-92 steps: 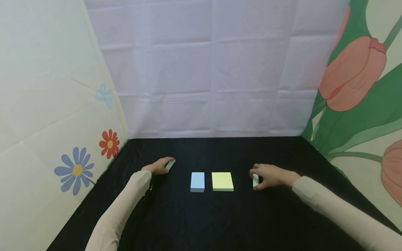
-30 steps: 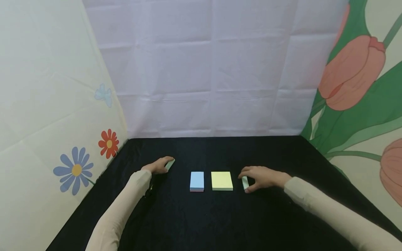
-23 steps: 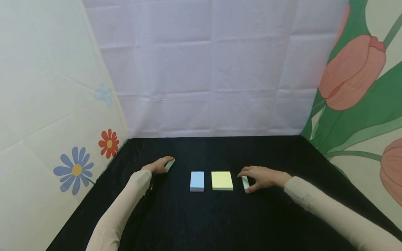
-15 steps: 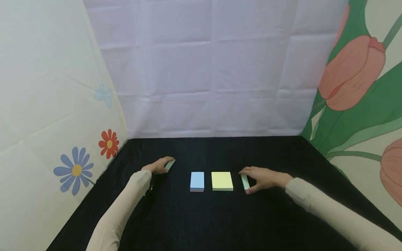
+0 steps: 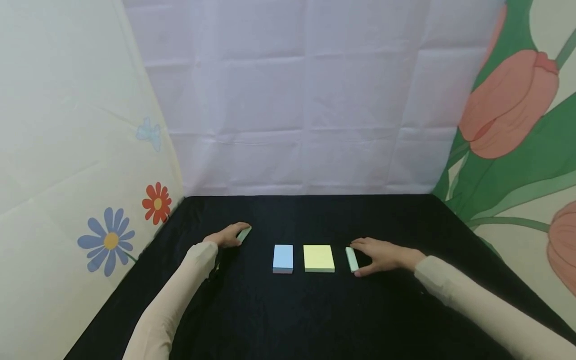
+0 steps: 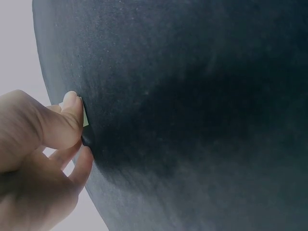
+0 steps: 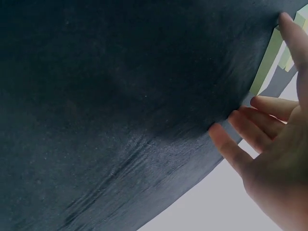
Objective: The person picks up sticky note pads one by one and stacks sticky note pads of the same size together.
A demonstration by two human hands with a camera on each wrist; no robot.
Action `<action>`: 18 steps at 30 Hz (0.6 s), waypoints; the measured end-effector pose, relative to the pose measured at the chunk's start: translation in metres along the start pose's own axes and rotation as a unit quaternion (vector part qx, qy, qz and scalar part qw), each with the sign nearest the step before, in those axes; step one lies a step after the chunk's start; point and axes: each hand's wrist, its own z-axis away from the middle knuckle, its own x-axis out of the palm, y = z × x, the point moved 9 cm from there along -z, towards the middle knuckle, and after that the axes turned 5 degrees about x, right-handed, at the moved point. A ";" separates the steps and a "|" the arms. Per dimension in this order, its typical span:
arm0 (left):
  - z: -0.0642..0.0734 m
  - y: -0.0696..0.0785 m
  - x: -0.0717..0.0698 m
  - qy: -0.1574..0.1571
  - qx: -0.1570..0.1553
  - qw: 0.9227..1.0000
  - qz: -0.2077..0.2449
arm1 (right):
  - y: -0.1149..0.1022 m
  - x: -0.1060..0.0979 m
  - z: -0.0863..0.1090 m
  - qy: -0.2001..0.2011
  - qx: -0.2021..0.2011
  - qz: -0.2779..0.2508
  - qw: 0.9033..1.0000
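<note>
In the head view my left hand pinches a narrow pale green sticky-note pad near the far left of the cloth. The left wrist view shows the thumb over that pad, with only a corner visible. My right hand is spread beside a second narrow pale green pad, which lies on the cloth. In the right wrist view its fingers are loosely extended near this pad. Between the hands lie a blue sticky-note pad and a wider yellow pad.
A black cloth covers the table. Behind it hangs a white creased sheet. Flower-printed sheets flank it, with daisies on the left and tulips on the right.
The right hand moved its narrow pad leftward, close to the yellow pad. It has since loosened its fingers and drawn back slightly right. The left hand holds still with its pad.
</note>
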 end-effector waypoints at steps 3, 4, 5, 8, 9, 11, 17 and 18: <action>0.000 0.002 0.001 -0.003 0.007 1.000 -0.004 | 0.000 0.000 0.002 0.001 -0.002 -0.003 1.000; -0.001 0.002 0.002 -0.003 0.009 1.000 -0.004 | 0.000 0.000 0.003 0.002 -0.005 -0.003 1.000; -0.001 0.002 0.002 -0.003 0.011 1.000 -0.005 | 0.001 0.001 0.003 0.003 -0.005 -0.004 1.000; -0.003 0.001 0.003 -0.002 0.008 1.000 -0.002 | 0.000 0.001 0.001 0.006 -0.014 0.002 1.000; -0.003 0.001 0.003 -0.002 0.005 1.000 -0.002 | -0.001 0.000 0.001 0.007 -0.015 0.002 1.000; -0.003 0.002 0.002 -0.001 0.004 1.000 -0.005 | -0.001 -0.001 -0.001 0.007 -0.018 0.000 1.000; -0.012 -0.015 0.006 -0.002 0.019 1.000 0.002 | 0.000 -0.001 -0.005 0.009 -0.022 0.001 1.000; -0.020 -0.029 0.011 0.002 0.038 0.999 -0.004 | 0.000 -0.001 -0.005 0.010 -0.021 0.001 1.000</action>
